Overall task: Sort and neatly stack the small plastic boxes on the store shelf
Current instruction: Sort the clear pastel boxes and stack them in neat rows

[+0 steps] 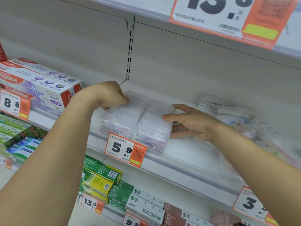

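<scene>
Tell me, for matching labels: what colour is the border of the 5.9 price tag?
Orange, around a white panel with black digits on the price tag; the head view shows it.

White store shelf (187,154) ran from left edge down toward lower right of frame, with a clear plastic lip along its front edge. Two rows of small clear plastic boxes (136,121) stood on it at centre, side by side and touching, running front to back. Orange-and-white price tag "5.9" (125,150) hung on the lip just below the left row. At left, Colgate toothpaste cartons (40,85) lay stacked on the same shelf level, behind an "8.8" tag (14,104). At right, loose clear packets (231,116) lay in an untidy heap, blurred; contents not legible. Bare white shelf showed between boxes and heap.
</scene>
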The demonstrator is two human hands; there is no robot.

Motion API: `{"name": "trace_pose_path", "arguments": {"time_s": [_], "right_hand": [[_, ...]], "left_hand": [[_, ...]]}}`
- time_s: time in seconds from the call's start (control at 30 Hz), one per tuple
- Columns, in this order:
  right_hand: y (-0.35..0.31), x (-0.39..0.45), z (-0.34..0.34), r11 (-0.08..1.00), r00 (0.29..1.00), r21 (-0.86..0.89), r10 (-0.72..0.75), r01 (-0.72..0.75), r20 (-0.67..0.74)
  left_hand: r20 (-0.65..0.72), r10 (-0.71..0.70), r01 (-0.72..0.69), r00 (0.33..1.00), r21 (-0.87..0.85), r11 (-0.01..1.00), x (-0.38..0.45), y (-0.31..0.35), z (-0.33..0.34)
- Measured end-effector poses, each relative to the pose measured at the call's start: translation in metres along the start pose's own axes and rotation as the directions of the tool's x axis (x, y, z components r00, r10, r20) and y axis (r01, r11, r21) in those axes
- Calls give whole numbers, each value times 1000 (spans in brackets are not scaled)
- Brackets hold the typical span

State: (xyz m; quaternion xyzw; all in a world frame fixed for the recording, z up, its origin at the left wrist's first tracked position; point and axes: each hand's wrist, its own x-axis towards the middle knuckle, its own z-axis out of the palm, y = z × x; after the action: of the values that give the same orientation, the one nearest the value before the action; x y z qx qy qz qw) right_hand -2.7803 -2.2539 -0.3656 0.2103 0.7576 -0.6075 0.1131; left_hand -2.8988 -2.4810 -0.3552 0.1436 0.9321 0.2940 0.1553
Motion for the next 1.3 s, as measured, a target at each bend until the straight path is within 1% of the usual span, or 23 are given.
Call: {"name": "trace_pose_path", "arguments": {"time_s": [0.07, 0.1, 0.13, 0.2, 0.27, 0.3, 0.33, 0.4, 0.47, 0.53, 0.6, 0.63, 0.7, 0.73, 0.77, 0.83, 0.9, 0.97, 1.07, 1.13, 1.17, 1.23, 1.3], "right_hand": [[-3, -4, -2, 995, 1000, -96, -10, 8, -28], [-4, -8, -4, 990, 995, -136, -52, 41, -80], [-4, -13, -7, 982, 979, -160, -130, 105, -158], [-5, -32, -16, 943, 891, -175, -325, 282, -316], [-1, -61, -30, 878, 785, -225, -478, 422, -395], [4, -76, -39, 844, 737, -277, -535, 459, -413], [10, -92, -49, 812, 694, -345, -582, 471, -423], [24, -121, -73, 765, 647, -485, -630, 423, -430], [46, -142, -100, 748, 663, -594, -609, 295, -437], [71, -157, -128, 701, 689, -704, -569, 119, -450], [96, -166, -148, 605, 709, -796, -549, -28, -442], [108, -168, -155, 583, 740, -810, -515, -67, -432], [127, -169, -163, 637, 841, -766, -361, -94, -403], [134, -167, -165, 672, 883, -735, -289, -89, -371], [139, -165, -165, 685, 909, -726, -260, -65, -326], [144, -160, -166, 681, 916, -732, -284, -16, -285], [145, -154, -167, 661, 898, -750, -320, -16, -302], [148, -147, -172, 620, 866, -783, -365, -48, -342], [154, -142, -179, 584, 828, -809, -420, -66, -371], [158, -145, -186, 644, 820, -765, -439, 2, -367], [160, -147, -190, 686, 801, -725, -467, 61, -375], [165, -149, -199, 742, 736, -645, -539, 185, -410], [169, -152, -205, 744, 705, -628, -570, 227, -422]], "left_hand": [[-7, -14, 14, 1000, 62, 998, 0, 3, -1], [-22, -25, 27, 999, 104, 994, -1, 6, -1], [-56, -21, 29, 998, 135, 990, -3, 9, -2], [-185, 38, -14, 982, 126, 992, -6, 21, -2], [-333, 145, -154, 932, 0, 988, -15, 41, 1], [-381, 195, -243, 904, -80, 967, -22, 54, 4], [-401, 247, -327, 882, -142, 934, -30, 68, 9], [-352, 372, -451, 859, -174, 875, -45, 99, 24], [-242, 479, -516, 844, -124, 848, -58, 130, 46], [-85, 539, -542, 838, -18, 840, -68, 158, 72], [120, 546, -559, 829, 150, 816, -77, 181, 100], [222, 521, -563, 824, 224, 795, -80, 188, 114], [369, 450, -564, 813, 312, 764, -82, 198, 136], [414, 432, -571, 801, 314, 758, -81, 201, 145], [448, 429, -581, 784, 289, 761, -79, 202, 154], [493, 456, -608, 741, 203, 768, -78, 203, 173], [465, 519, -636, 717, 133, 760, -79, 203, 191], [376, 589, -664, 716, 103, 741, -81, 206, 201], [218, 670, -702, 710, 142, 698, -78, 208, 204], [142, 650, -666, 746, 161, 729, -74, 205, 201], [119, 635, -646, 763, 162, 746, -73, 203, 200], [80, 632, -636, 770, 174, 752, -74, 196, 201], [36, 641, -636, 767, 180, 751, -80, 186, 205]]}}
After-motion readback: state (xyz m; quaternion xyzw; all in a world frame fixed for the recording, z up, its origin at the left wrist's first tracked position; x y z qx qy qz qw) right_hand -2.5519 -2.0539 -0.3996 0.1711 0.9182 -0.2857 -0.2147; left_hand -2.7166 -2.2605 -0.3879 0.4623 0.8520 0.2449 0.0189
